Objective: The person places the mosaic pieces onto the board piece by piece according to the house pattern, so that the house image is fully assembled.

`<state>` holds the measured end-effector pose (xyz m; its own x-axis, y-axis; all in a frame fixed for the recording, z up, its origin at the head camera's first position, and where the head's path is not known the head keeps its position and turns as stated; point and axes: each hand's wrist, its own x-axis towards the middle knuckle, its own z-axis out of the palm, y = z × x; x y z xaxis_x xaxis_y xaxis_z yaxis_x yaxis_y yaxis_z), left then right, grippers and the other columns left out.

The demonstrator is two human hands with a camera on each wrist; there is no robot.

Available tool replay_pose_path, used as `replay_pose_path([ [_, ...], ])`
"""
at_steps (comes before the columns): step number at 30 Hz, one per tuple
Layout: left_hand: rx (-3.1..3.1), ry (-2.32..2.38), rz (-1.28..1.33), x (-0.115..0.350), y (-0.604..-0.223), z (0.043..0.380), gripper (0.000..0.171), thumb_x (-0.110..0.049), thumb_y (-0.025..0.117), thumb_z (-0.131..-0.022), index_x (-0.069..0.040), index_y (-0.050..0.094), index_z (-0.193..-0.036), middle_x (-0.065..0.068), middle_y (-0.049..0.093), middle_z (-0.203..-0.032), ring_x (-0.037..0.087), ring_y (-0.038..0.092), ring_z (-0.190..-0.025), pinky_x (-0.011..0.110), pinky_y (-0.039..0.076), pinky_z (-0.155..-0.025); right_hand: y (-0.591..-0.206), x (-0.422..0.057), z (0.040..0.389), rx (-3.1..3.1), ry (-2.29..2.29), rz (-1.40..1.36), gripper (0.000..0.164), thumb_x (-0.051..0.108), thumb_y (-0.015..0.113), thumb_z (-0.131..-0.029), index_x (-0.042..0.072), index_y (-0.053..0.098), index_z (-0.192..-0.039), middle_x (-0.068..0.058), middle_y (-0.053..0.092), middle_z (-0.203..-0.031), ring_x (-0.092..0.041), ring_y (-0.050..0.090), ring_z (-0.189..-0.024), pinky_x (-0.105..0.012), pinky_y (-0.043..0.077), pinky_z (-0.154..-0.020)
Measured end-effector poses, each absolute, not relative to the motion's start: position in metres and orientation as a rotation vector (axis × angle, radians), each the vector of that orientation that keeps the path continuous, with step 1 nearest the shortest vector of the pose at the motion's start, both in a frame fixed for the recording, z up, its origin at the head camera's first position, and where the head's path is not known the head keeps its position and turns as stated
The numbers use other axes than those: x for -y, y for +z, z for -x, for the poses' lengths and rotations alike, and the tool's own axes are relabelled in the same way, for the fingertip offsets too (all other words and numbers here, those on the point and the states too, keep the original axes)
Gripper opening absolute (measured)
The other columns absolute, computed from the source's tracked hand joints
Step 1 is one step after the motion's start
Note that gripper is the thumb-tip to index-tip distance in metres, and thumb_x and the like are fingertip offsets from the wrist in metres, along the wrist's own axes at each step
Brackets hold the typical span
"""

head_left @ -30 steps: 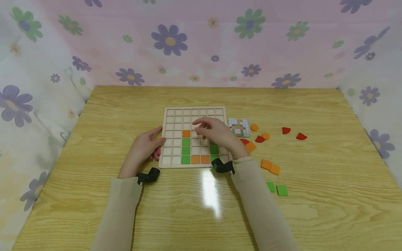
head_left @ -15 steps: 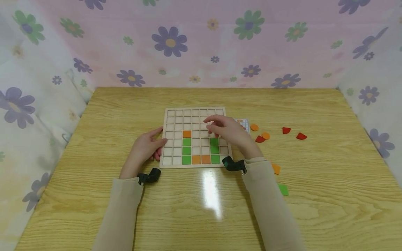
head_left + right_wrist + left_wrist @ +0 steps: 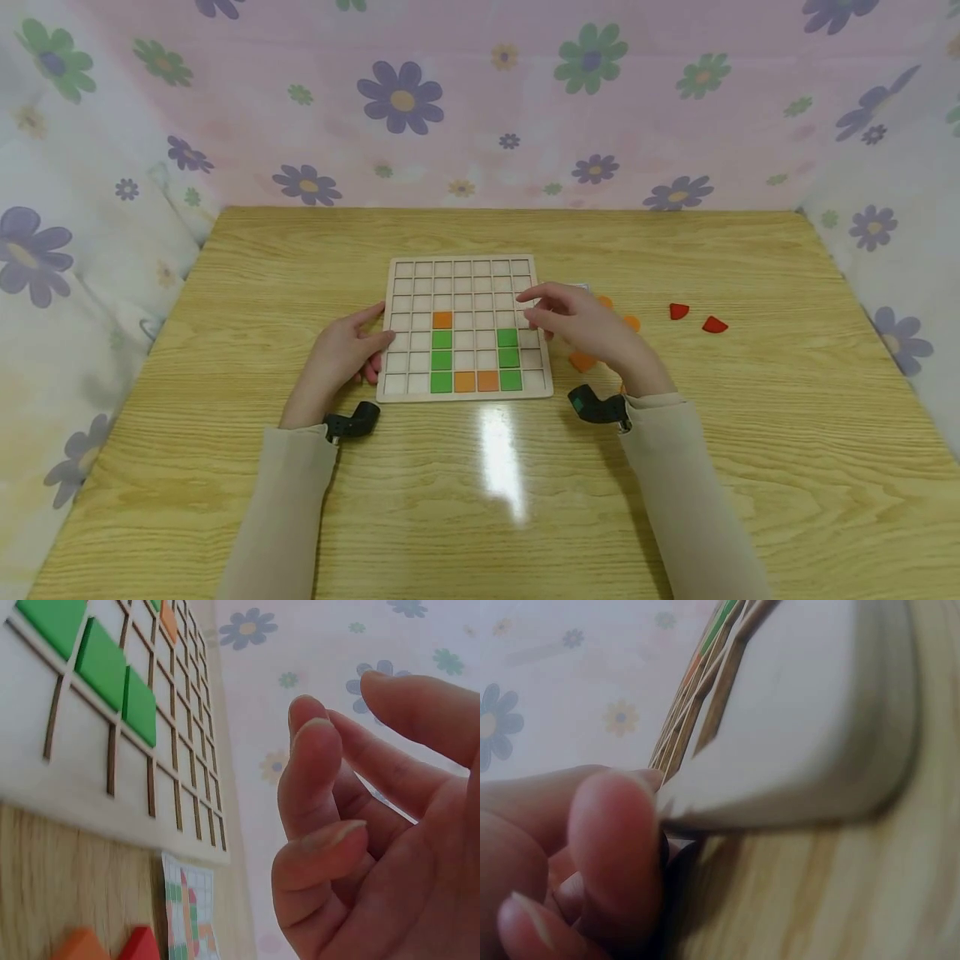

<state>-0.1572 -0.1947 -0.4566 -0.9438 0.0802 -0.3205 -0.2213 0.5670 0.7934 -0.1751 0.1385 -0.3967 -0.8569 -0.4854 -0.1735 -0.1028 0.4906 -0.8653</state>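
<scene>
A pale wooden grid board (image 3: 465,321) lies flat in the middle of the table. Green square tiles (image 3: 442,360) fill cells in two columns. Two orange tiles (image 3: 476,381) join the columns along the bottom row, and one orange tile (image 3: 442,320) tops the left column. My left hand (image 3: 341,350) holds the board's left edge, thumb on the rim, as the left wrist view also shows. Over the board's right edge hovers my right hand (image 3: 581,325), fingers loosely bent and thumb apart from them. Nothing is between its fingers (image 3: 311,772) in the right wrist view.
Two red quarter-circle pieces (image 3: 696,318) lie to the right. Orange discs (image 3: 632,322) and an orange square (image 3: 582,362) show partly from behind my right hand. A printed pattern card (image 3: 191,907) lies beside the board. A flowered curtain (image 3: 480,125) stands behind the table.
My right hand has moved right, from over the board's middle to its right edge. Its arm now covers the green tiles and most of the card. The left hand stays in place.
</scene>
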Motion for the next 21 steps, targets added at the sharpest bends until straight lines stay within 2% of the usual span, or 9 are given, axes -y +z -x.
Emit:
replay_pose_path([
  [5, -2.475, 1.334, 0.113, 0.194, -0.456, 0.158, 0.06, -0.04, 0.057, -0.085, -0.03, 0.032, -0.139, 0.01, 0.058, -0.058, 0.022, 0.057, -0.047, 0.031, 0.044, -0.041, -0.397, -0.153, 0.167, -2.39, -1.251, 0.523, 0.041, 0.039, 0.051, -0.089, 0.013, 0.051, -0.122, -0.014, 0.057, -0.095, -0.031, 0.053, -0.08, -0.044, 0.045, -0.069],
  [13, -2.475, 1.342, 0.12, 0.195, -0.455, 0.157, 0.059, -0.039, 0.057, -0.085, -0.031, 0.033, -0.138, 0.01, 0.058, -0.058, 0.023, 0.057, -0.047, 0.031, 0.044, -0.041, -0.405, -0.179, 0.16, -2.489, -1.137, 0.475, 0.042, 0.044, 0.049, -0.089, 0.02, 0.052, -0.122, -0.004, 0.058, -0.103, -0.02, 0.054, -0.09, -0.037, 0.043, -0.079],
  [21, -2.477, 1.342, 0.101, 0.196, -0.455, 0.156, 0.059, -0.041, 0.057, -0.085, -0.032, 0.032, -0.138, 0.01, 0.058, -0.059, 0.022, 0.057, -0.047, 0.031, 0.045, -0.042, -0.416, -0.199, 0.161, -2.594, -0.955, 0.439, 0.039, 0.047, 0.046, -0.089, 0.021, 0.056, -0.117, 0.0, 0.057, -0.105, -0.02, 0.05, -0.091, -0.038, 0.042, -0.079],
])
